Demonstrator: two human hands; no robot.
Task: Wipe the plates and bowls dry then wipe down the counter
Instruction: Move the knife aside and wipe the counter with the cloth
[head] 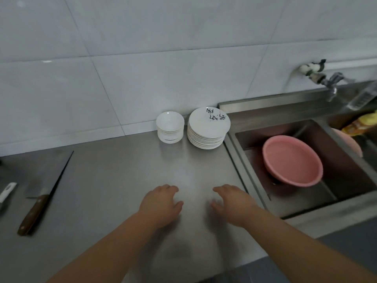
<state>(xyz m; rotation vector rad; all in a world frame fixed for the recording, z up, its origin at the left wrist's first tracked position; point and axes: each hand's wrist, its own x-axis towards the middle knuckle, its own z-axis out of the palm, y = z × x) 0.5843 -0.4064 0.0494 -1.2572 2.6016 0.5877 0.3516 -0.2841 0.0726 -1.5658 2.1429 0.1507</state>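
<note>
L hand (161,203) and R hand (234,203) are hovering side by side low over the counter (114,180) near its front edge. Fingers are spread and relaxed, and neither hand is gripping anything. Motion blur is smearing the fingertips, so they're possibly brushing the steel, but I can't tell.

Bowls (170,127) and plates (208,129) are sitting in two neat stacks at the back by the wall, just beside each other and well apart from the hands.

No cloth is showing anywhere, so drying is prob. not yet starting and fetching a cloth comes first. To do it well:
- Lift one piece at a time off the top, w/ one hand supporting it and the other wiping.
- Wipe both faces and the foot ring.
- Build a separate dry stack.
- Leave the counter till last, since drips are likely landing there.
- Keep sweeps away from the cleaver (47,180) lying at left.

Hard to make out:
- Whether the crockery is actually wet.
- Whether the pink basin (293,160), tilting in the sink (330,211), is holding anything.
- A white item (7,190) at the left edge is getting cut off.
- The stuff beyond the tap (332,82) at right is blurring out.
</note>
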